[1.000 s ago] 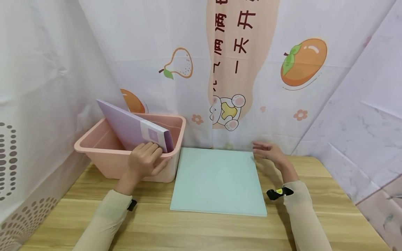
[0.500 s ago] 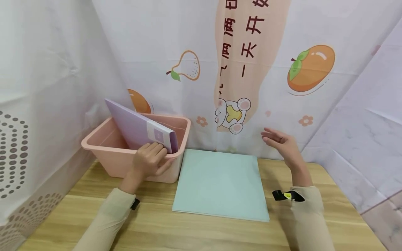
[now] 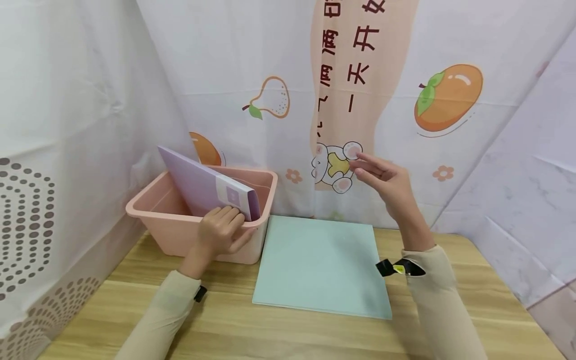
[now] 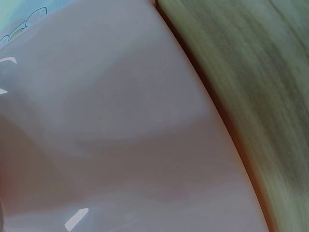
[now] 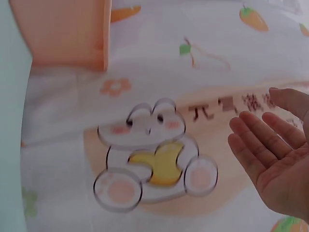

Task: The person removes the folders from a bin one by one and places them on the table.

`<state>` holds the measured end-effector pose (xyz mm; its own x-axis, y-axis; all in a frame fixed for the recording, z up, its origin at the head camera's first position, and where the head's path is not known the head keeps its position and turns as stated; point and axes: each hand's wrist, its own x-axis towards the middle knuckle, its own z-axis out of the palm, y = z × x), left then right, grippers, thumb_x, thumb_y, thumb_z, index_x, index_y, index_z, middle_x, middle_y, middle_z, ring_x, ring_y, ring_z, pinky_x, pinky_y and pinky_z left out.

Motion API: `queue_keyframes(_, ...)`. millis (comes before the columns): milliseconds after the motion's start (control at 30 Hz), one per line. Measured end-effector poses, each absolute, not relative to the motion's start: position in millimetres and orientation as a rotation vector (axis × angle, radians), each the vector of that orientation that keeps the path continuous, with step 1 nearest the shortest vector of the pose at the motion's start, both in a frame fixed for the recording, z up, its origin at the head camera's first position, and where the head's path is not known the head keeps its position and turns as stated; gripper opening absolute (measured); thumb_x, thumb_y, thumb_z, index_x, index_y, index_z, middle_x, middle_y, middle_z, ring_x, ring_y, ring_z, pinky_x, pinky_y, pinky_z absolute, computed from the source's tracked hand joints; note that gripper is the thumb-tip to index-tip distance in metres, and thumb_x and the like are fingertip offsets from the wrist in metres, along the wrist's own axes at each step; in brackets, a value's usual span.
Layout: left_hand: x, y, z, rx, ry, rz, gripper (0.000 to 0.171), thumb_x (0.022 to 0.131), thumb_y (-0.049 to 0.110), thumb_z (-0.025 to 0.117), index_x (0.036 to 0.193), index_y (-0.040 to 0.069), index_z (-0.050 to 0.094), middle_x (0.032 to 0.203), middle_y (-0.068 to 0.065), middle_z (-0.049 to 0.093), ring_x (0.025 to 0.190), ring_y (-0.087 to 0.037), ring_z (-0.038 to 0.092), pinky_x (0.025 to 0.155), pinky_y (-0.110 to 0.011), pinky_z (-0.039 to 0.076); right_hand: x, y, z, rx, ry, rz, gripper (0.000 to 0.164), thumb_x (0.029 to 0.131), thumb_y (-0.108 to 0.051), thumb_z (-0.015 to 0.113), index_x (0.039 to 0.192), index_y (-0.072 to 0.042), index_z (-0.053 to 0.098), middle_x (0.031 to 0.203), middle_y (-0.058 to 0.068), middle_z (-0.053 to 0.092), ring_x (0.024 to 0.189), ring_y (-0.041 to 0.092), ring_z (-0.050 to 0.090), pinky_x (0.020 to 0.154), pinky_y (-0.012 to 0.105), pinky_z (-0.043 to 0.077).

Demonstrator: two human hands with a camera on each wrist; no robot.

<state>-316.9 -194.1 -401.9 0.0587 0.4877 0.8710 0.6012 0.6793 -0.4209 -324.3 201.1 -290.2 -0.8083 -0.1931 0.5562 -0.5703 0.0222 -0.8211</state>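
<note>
My left hand grips the front rim of a pink plastic bin, fingers curled over the edge and thumb on the outside. A lilac folder with a white label band leans tilted inside the bin, right behind those fingers; its lower part is hidden. In the left wrist view the bin's outer wall fills most of the picture. Raised above the far right of a flat mint-green board, my right hand holds nothing. The right wrist view shows its palm and loosely extended fingers.
A wood-grain table carries the bin and the board, which lie side by side. Behind them hangs a white printed curtain with fruit and a cartoon rabbit. Marbled sheeting stands at the right, and dotted white fabric at the left.
My right hand has risen from beside the board's far right corner, then moved leftward over the board. My left hand keeps its grip on the bin rim. The head view has shifted slightly.
</note>
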Motion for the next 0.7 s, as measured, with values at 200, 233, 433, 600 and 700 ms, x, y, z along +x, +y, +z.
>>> queue_keyframes(200,-315,-196,-401,-0.906,-1.597,-0.112,0.044,0.098,0.037,0.052,0.068,0.006,0.055,0.061,-0.006,0.053,0.051,-0.022,0.050,0.045,-0.033,0.042,-318,154,-270,0.920,-2.092,1.783,0.045,0.093,-0.011,0.073,0.137,-0.005,0.064,0.120,0.006,0.075,0.110,0.012,0.072,0.094,0.021,0.055)
queue_keyframes(233,-315,-196,-402,-0.906,-1.599,-0.112,0.044,0.098,0.037,0.051,0.068,0.006,0.055,0.061,-0.006,0.053,0.051,-0.022,0.050,0.046,-0.033,0.042,-316,146,-269,0.940,-2.103,1.778,0.045,0.093,-0.011,0.074,0.137,-0.006,0.064,0.121,0.008,0.075,0.110,0.013,0.072,0.094,0.022,0.055)
queue_keyframes(433,-315,-196,-402,-0.910,-1.605,-0.110,0.043,0.098,0.037,0.051,0.068,0.006,0.054,0.061,-0.006,0.053,0.051,-0.022,0.049,0.046,-0.033,0.042,-311,104,-270,1.070,-2.112,1.770,0.044,0.092,-0.006,0.073,0.135,-0.003,0.064,0.128,0.020,0.069,0.111,0.023,0.073,0.090,0.030,0.059)
queue_keyframes(600,-314,-195,-402,-0.914,-1.610,-0.113,0.043,0.097,0.038,0.052,0.069,0.006,0.055,0.062,-0.006,0.053,0.051,-0.021,0.049,0.046,-0.033,0.042,-307,76,-280,1.141,-2.145,1.744,0.045,0.091,-0.003,0.073,0.135,-0.001,0.063,0.132,0.016,0.068,0.115,0.030,0.071,0.093,0.033,0.058)
queue_keyframes(700,-313,-195,-401,-0.914,-1.614,-0.108,0.044,0.098,0.039,0.051,0.069,0.006,0.055,0.062,-0.006,0.054,0.051,-0.021,0.050,0.046,-0.032,0.042,-305,63,-286,1.159,-2.174,1.730,0.045,0.091,-0.004,0.074,0.135,-0.001,0.064,0.135,0.016,0.066,0.118,0.031,0.069,0.095,0.033,0.057)
